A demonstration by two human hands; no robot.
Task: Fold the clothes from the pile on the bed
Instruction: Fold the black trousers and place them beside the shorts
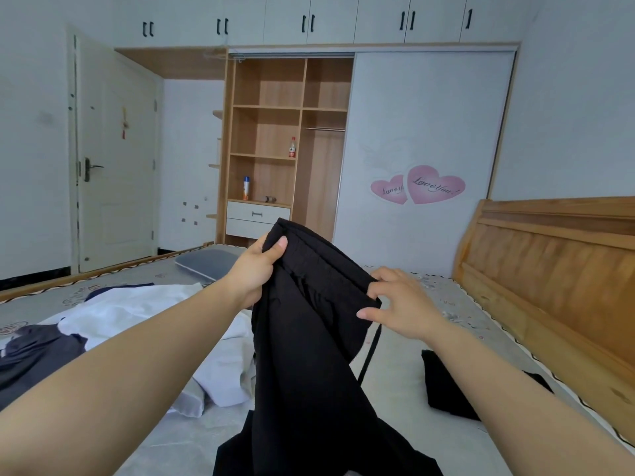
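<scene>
Subject: two forearms in view, both bare to frame edge; no sleeves, no gloves. Left hand (256,269) & right hand (400,304): no rings, watch or wristbands seen. Nails short, unpainted.

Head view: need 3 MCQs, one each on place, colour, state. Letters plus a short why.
1. Where is the red-capped bottle?
A. on an open wardrobe shelf
B. on the bed
C. on the floor by the door

2. What colour is the garment held up in both hands?
A. white
B. black
C. pink

3. How is the left hand?
A. flat on the mattress
B. hanging idle
C. gripping the garment's waistband

Key:
1 A, it stands on a shelf inside the open wardrobe.
2 B, the black trousers hang dark between the hands.
3 C, thumb and fingers curl round the waistband's top edge; the right hand pinches its other end.
</scene>
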